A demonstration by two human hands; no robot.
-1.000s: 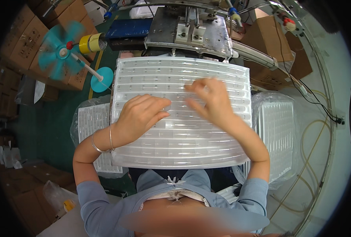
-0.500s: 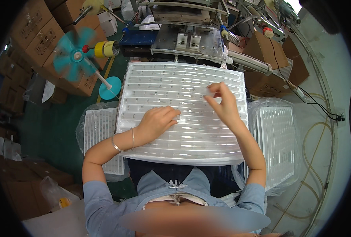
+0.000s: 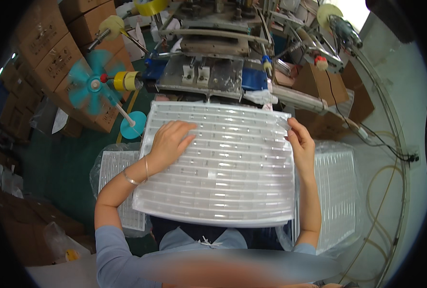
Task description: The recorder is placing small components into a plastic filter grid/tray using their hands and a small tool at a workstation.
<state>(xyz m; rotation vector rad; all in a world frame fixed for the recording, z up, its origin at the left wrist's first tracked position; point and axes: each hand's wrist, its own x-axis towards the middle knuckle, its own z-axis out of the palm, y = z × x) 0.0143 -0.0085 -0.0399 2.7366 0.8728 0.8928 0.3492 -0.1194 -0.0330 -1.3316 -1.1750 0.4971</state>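
A wide white ribbed tray (image 3: pixel 213 192) with rows of clear plastic pieces lies in front of me. My left hand (image 3: pixel 170 144) rests over its upper left part, fingers stretched out and thumb apart, with nothing seen in it. At the tray's far right corner, my right hand (image 3: pixel 301 140) has its thumb and fingers curled at a small clear plastic piece (image 3: pixel 282 123). Glare blurs the outline of that piece, and the fingers partly hide the tray's corner.
Beyond the tray stands a machine with a metal plate (image 3: pixel 218 79). A turquoise fan (image 3: pixel 94 84) and tape rolls (image 3: pixel 125 81) are at left, near stacked cartons (image 3: pixel 55 62). More trays stand low at left (image 3: pixel 109 168) and right (image 3: pixel 336 192). An open carton (image 3: pixel 319 93) is at far right.
My left hand has moved left and away from me, its fingers opening out. My right hand has moved right to the tray's corner. The machine's metal plate has slid left. The view has shifted.
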